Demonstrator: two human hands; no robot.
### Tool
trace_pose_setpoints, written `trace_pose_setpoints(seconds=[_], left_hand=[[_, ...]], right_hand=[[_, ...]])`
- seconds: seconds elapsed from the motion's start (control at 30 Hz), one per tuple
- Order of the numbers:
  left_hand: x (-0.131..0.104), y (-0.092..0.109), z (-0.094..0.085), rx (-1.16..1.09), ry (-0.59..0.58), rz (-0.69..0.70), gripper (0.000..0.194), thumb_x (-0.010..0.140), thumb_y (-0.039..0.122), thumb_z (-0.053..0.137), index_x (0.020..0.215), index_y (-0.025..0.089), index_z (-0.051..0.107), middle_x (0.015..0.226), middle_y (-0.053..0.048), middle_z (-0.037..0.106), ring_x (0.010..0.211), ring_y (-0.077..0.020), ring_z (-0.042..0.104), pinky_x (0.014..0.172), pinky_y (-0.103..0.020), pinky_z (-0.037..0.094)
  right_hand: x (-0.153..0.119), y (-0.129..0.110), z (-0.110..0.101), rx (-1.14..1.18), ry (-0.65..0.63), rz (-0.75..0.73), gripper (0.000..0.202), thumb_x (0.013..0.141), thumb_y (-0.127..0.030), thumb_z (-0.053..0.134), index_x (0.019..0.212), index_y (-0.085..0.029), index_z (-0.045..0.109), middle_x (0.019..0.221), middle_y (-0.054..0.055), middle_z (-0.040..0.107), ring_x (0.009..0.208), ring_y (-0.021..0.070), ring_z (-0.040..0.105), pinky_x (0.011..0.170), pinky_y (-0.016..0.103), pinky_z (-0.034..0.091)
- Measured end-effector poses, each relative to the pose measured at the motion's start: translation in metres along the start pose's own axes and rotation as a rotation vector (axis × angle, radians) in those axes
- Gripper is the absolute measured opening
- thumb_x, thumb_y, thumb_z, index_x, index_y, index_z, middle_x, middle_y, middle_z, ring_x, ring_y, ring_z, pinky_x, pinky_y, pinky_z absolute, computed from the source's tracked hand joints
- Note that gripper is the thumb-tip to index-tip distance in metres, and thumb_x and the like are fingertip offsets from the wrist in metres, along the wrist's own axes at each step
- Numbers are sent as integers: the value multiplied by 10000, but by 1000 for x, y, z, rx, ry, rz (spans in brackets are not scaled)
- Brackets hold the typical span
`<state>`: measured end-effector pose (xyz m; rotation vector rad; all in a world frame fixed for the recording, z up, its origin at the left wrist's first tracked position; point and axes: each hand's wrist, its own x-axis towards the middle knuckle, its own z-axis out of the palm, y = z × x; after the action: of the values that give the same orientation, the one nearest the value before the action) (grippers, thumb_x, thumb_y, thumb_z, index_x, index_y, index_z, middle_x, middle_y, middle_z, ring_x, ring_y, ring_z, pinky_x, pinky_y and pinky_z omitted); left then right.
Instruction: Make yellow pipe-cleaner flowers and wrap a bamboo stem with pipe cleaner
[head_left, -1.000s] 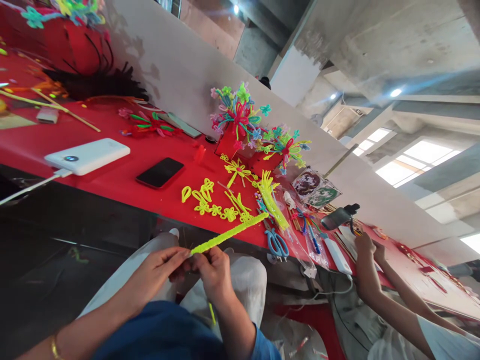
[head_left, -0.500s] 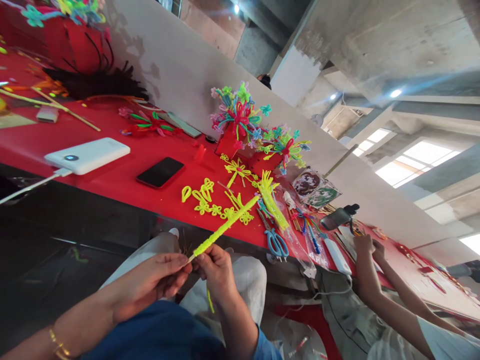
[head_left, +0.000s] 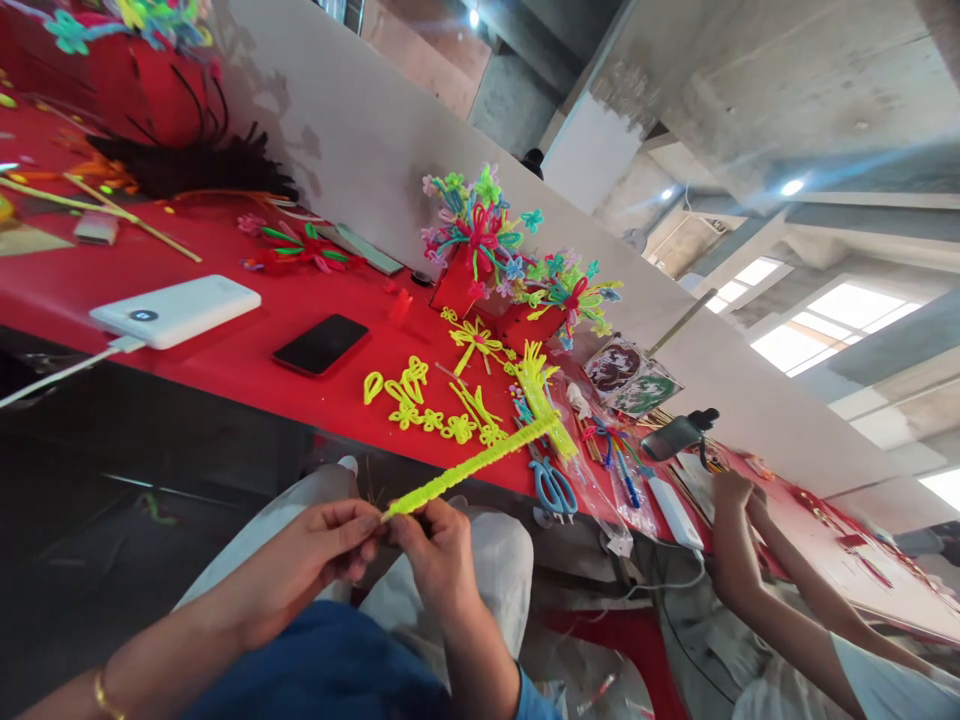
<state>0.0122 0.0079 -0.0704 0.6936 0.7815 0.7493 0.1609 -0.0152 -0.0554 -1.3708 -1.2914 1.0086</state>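
A stick wrapped in fuzzy yellow pipe cleaner [head_left: 472, 465] points up and right from my hands, over the table's edge. My left hand [head_left: 319, 555] pinches its bare lower end between thumb and fingers. Close beside it, my right hand [head_left: 435, 550] is closed on the wrapped part near the same end. On the red table [head_left: 247, 370] lie yellow pipe cleaner flowers [head_left: 431, 420] and a bundle of yellow pipe cleaners [head_left: 541, 395], which the stick's far end overlaps in view. Blue-handled scissors [head_left: 553, 487] are at the table's edge.
A black phone [head_left: 321, 345] and a white power bank with cable [head_left: 180, 310] lie on the left. Colourful flower bouquets [head_left: 480, 235] stand at the back. A dark bottle [head_left: 670, 437] and another person's hands [head_left: 731, 495] are on the right.
The wrapped stick has swung to the right and lower, its far end now over the yellow bundle. Less bare stick shows at my fingers, and the dangling yellow end no longer shows.
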Motion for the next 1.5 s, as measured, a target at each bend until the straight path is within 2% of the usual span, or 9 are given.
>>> trace_pose_setpoints(seconds=[0.17,0.43,0.67,0.77,0.97,1.07,1.17,1.3,1.5], left_hand=[[-2,5,8,179,107,127,350,559,510,798,531,193,652,518,33,561,494,-111,455,474,-218,384],[-2,3,1,828,264,541,229,729,412,593,672,232,723,577,-6,678,534,-176,597,449,-230,427],[5,-8,-5,1009,312,768,190,764,337,573,687,239,716,605,-9,717,546,-175,649,541,-243,471],[6,-9,-5,964,298,702,188,754,358,589,673,237,709,600,-8,699,539,-174,617,549,-257,463],[6,0,-2,447,84,204,318,688,522,673,614,212,675,539,20,598,509,-146,518,497,-246,433],[4,4,-1,281,19,97,371,661,564,704,592,203,656,545,29,582,504,-129,500,502,-239,432],[3,8,1,288,19,94,352,619,541,746,572,205,652,544,34,581,511,-127,499,512,-238,437],[3,11,3,367,103,181,322,583,509,744,516,214,632,516,39,564,503,-131,495,504,-239,441],[2,7,2,554,180,345,264,646,481,658,605,221,683,529,18,595,534,-165,539,500,-249,449]], right_hand=[[0,2,8,6,72,33,176,726,-295,557,597,-176,570,527,-23,543,501,117,447,488,230,358],[-1,9,16,99,109,89,176,736,-292,565,596,-188,541,512,-47,498,456,97,390,451,223,333],[2,14,15,127,114,113,150,683,-304,639,667,-156,624,575,-27,570,542,116,473,514,225,373],[2,16,14,136,121,121,164,696,-310,614,642,-156,606,549,-35,530,518,102,427,487,220,331],[-1,10,11,202,72,118,163,698,-284,588,750,-147,660,547,-48,518,449,77,350,443,217,287],[-2,8,11,268,29,110,183,694,-307,599,765,-153,665,524,-60,492,424,70,324,439,219,291],[-1,8,11,314,0,98,196,703,-318,610,783,-152,679,523,-60,489,425,68,317,438,218,283],[1,13,13,328,11,127,205,706,-323,640,793,-144,687,529,-55,504,422,61,314,422,210,248],[4,20,21,355,131,198,232,675,-363,683,639,-180,544,472,-73,491,376,49,297,377,193,225]])
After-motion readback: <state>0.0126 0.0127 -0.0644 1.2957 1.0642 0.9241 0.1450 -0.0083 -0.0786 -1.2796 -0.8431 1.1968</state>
